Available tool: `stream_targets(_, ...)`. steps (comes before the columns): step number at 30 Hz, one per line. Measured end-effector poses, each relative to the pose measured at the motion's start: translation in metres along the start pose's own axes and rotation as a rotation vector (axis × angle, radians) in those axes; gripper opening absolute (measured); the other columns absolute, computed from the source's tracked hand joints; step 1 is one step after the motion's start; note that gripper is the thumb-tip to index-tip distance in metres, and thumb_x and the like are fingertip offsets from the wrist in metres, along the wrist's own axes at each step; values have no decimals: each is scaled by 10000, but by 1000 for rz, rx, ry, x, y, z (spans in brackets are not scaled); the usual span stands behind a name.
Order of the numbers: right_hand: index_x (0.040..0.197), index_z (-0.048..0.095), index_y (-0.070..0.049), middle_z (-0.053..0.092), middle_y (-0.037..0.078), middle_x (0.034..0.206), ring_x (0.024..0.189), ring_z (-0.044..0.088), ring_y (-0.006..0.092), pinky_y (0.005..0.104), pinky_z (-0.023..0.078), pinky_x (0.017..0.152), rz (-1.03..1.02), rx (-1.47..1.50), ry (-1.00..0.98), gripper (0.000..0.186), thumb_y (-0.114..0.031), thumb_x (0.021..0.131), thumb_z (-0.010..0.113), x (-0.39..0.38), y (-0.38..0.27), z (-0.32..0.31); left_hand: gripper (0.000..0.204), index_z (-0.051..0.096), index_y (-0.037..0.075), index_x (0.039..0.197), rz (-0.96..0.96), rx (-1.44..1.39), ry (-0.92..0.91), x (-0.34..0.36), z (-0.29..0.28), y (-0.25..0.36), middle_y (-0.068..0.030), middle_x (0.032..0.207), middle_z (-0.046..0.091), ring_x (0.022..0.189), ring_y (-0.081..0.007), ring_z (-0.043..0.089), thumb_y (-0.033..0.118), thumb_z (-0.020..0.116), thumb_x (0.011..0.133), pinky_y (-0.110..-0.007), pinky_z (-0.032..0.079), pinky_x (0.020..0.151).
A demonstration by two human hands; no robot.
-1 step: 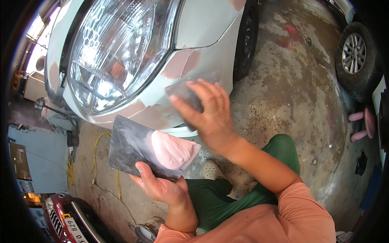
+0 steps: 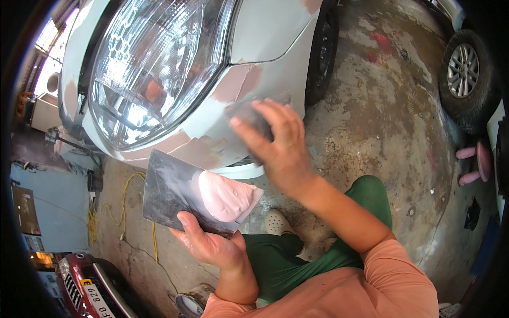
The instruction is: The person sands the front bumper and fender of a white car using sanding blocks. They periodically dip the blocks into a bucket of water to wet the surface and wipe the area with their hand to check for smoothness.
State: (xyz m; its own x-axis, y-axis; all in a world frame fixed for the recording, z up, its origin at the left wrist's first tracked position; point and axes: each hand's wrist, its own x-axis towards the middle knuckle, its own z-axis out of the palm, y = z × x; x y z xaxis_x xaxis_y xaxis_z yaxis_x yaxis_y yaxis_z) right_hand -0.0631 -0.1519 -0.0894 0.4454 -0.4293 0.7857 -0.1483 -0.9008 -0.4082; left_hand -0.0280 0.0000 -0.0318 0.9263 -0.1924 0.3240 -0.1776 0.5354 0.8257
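My left hand [image 2: 209,241] grips a dark flat board [image 2: 169,191] with a mound of pale pink paste [image 2: 225,196] on it. My right hand [image 2: 275,143] holds a dark, flat spreader [image 2: 244,119], blurred by motion, at the white car bumper [image 2: 209,130] beside the headlight [image 2: 151,74]; whether it touches the surface I cannot tell. Pinkish-beige filler patches [image 2: 233,85] show on the panel just above that hand and along the bumper to its left.
A dark wheel [image 2: 456,79] and pink stool [image 2: 480,161] stand at right. A yellow cord [image 2: 126,201] lies on the stained floor. A red car front [image 2: 79,286] and metal can [image 2: 188,302] are at lower left. My green-clad legs [image 2: 281,254] are below.
My right hand and its spreader have shifted slightly right across the bumper. My left hand and the board stay nearly still.
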Motion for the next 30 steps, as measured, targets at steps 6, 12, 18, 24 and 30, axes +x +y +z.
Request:
stream_targets(6,1392,518,-262,443,120,1352,1264,453,346,558,338,1070,34,20,145,550,-57,883,551,15,32,12,529,357,2,1425,-16,55,49,-4,2,-2,-165,1404,467,1269,-291,501,289,527,1014,-438,390,1088)
stream_targets(12,1402,501,-268,445,122,1345,1274,437,342,561,341,1059,123,-3,160,566,-55,881,558,29,21,21,516,358,3,1424,-17,36,16,-5,-1,-5,-163,1396,473,1264,-287,505,275,521,1017,-437,402,1080)
stream_targets(18,1408,494,-258,436,136,1351,1273,430,350,563,346,1052,100,-14,189,563,-53,887,552,36,24,25,512,356,4,1427,-23,32,-4,-3,-2,-5,-161,1397,472,1263,-287,507,268,518,1019,-440,406,1078)
stream_targets(24,1410,490,-244,416,140,1373,1268,433,354,550,351,1054,105,-49,194,555,-52,892,549,17,24,40,503,363,12,1423,-31,42,25,-5,-2,-7,-160,1398,472,1261,-284,508,267,520,1019,-438,404,1079)
stream_targets(30,1408,496,-231,434,146,1361,1251,452,356,514,366,1044,96,24,188,599,-8,855,557,-4,25,38,395,428,37,1357,-5,44,24,-2,-2,-8,-130,1324,538,1190,-261,575,270,480,1043,-438,473,1022)
